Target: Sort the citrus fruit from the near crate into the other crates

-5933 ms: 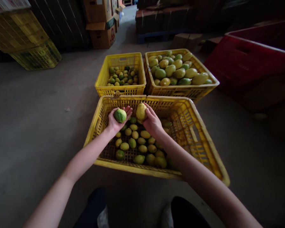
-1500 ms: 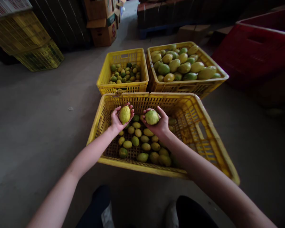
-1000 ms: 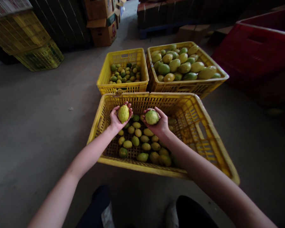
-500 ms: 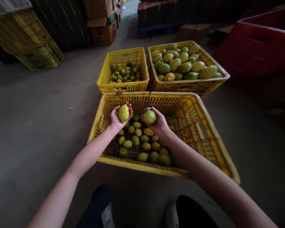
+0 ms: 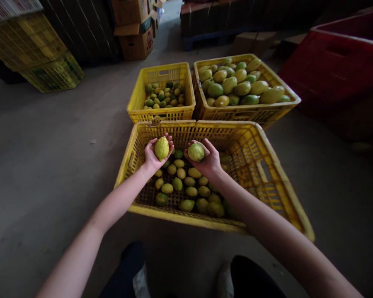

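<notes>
Left hand, palm up and loosely cupped, cradles a yellow fruit over the near yellow crate, its fingers partly spread beneath; the right hand supports a pale green fruit on its palm and curled fingers, thumb lifted clear, also above the near yellow crate; loose fruits lie on that crate's floor, below the hands; beyond its far rim stand a smaller crate of small fruits and, to the right, a crate heaped with larger fruits.
</notes>
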`<move>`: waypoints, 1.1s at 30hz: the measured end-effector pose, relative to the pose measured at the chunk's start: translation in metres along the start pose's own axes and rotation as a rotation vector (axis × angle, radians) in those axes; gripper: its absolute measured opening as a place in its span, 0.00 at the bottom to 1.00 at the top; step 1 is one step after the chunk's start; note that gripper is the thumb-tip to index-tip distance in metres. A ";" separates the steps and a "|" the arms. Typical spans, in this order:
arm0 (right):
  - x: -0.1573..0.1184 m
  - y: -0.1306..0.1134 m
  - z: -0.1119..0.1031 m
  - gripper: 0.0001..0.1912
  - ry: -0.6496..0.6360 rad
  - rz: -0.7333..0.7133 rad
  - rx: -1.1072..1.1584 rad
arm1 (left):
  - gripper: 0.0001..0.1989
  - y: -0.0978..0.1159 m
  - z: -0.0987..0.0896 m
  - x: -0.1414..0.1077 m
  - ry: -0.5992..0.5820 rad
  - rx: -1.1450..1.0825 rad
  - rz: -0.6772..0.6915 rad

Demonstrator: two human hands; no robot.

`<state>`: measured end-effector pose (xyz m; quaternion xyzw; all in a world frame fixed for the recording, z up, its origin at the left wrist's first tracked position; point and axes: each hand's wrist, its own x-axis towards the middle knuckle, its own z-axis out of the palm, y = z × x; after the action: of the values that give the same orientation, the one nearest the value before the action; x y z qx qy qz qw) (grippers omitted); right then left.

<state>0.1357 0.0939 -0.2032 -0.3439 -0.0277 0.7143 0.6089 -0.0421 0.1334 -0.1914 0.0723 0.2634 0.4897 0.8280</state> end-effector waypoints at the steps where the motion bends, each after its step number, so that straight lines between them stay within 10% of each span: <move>1: 0.000 0.000 0.000 0.14 -0.009 0.002 0.003 | 0.19 0.000 0.000 0.000 0.001 -0.001 0.002; 33: 0.000 0.001 -0.002 0.10 -0.034 -0.029 -0.001 | 0.21 0.001 0.001 0.000 0.045 0.001 0.024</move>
<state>0.1363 0.0930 -0.2055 -0.3317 -0.0434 0.7110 0.6186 -0.0426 0.1342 -0.1901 0.0646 0.2813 0.5009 0.8159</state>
